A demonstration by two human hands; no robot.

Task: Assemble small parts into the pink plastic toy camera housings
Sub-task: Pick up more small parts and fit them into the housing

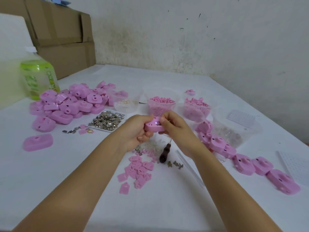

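Observation:
Both hands hold one pink toy camera housing (153,127) above the middle of the white table (167,206). My left hand (137,131) grips its left end. My right hand (173,129) pinches its right end from above, and a small light glows on the housing's top. A heap of pink housings (70,104) lies at the left. A row of housings (242,163) runs along the right. Flat pink plates (137,169) and small clear parts (150,146) lie under my hands.
A dark-handled awl (164,153) lies by the plates. A white tray of metal clips (107,121), tubs of pink bits (161,106) (197,106), clear tubs (124,101) (234,129), a green bottle (38,77), cardboard boxes (63,37) and the wall ring the work area.

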